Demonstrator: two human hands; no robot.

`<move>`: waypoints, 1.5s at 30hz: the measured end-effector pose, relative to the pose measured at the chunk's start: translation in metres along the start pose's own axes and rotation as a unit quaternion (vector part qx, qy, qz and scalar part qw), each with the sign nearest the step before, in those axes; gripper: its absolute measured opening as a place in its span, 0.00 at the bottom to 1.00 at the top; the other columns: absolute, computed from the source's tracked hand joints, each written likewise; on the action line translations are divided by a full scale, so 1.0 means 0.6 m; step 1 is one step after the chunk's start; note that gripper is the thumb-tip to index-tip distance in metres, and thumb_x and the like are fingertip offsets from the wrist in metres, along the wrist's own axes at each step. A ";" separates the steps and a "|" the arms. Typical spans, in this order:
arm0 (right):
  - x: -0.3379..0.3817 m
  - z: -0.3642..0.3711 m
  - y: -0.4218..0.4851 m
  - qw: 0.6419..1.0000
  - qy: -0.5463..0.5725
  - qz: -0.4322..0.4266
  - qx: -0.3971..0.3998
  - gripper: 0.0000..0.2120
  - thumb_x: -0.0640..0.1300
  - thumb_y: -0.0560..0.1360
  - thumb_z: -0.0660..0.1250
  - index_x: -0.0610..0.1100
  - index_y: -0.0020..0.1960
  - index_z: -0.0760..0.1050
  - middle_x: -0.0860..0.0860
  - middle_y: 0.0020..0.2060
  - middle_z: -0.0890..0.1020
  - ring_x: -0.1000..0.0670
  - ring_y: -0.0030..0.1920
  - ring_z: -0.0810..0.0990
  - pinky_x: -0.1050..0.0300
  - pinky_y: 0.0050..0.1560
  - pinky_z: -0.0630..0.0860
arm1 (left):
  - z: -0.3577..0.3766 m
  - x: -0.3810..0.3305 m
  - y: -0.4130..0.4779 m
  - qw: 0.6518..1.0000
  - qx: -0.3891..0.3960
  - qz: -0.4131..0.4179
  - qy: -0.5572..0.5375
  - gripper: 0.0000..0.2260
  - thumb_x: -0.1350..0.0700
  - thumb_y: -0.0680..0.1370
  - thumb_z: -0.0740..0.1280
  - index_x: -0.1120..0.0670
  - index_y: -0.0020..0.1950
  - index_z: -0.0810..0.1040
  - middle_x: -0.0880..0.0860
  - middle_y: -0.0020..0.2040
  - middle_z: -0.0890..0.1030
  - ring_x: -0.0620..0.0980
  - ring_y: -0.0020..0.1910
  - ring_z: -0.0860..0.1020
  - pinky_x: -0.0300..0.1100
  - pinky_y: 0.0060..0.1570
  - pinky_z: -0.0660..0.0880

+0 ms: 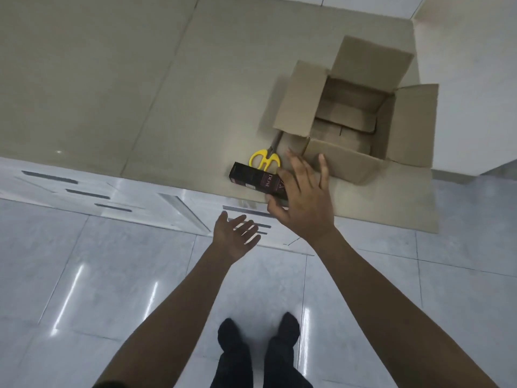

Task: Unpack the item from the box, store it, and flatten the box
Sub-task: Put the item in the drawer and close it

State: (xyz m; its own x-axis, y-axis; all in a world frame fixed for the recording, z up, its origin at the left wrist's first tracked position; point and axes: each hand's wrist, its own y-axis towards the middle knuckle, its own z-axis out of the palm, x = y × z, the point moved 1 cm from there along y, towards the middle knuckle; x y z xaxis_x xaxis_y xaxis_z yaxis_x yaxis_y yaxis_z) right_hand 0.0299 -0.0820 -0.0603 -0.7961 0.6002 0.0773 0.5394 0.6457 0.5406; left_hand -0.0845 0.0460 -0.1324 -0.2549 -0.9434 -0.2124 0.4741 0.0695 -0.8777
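An open cardboard box (347,163) stands on the beige countertop (112,93) with its flaps up; I see only cardboard inside it. A dark, slim item carton (251,176) lies at the counter's front edge, just left of the box. My right hand (303,200) is spread over the carton's right end, thumb at its near side, fingers extended and apart, not closed around it. My left hand (233,236) hangs lower, in front of the drawers, palm open and holding nothing.
Yellow-handled scissors (265,159) lie between the carton and the box's left flap. White drawers (92,196) with dark handles sit under the counter. A white wall or cabinet (470,79) rises right of the box. My feet stand on glossy floor tiles (112,289).
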 end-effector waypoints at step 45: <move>0.091 0.082 -0.160 0.890 0.088 0.252 0.370 0.17 0.46 0.76 0.63 0.43 0.63 0.73 0.46 0.62 0.75 0.42 0.64 0.70 0.49 0.60 0.69 | -0.211 0.118 -0.051 0.980 0.113 -0.055 -0.152 0.33 0.34 0.71 0.64 0.55 0.68 0.72 0.59 0.64 0.79 0.60 0.65 0.74 0.63 0.60 0.71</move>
State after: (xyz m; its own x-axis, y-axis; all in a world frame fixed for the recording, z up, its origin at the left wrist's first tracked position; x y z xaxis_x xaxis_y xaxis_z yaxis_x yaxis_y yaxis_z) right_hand -0.0520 -0.0882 -0.1490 -0.3972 0.8604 0.3193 0.8214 0.4885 -0.2945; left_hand -0.2240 0.0185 -0.1750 -0.0687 -0.9966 0.0461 0.6410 -0.0796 -0.7634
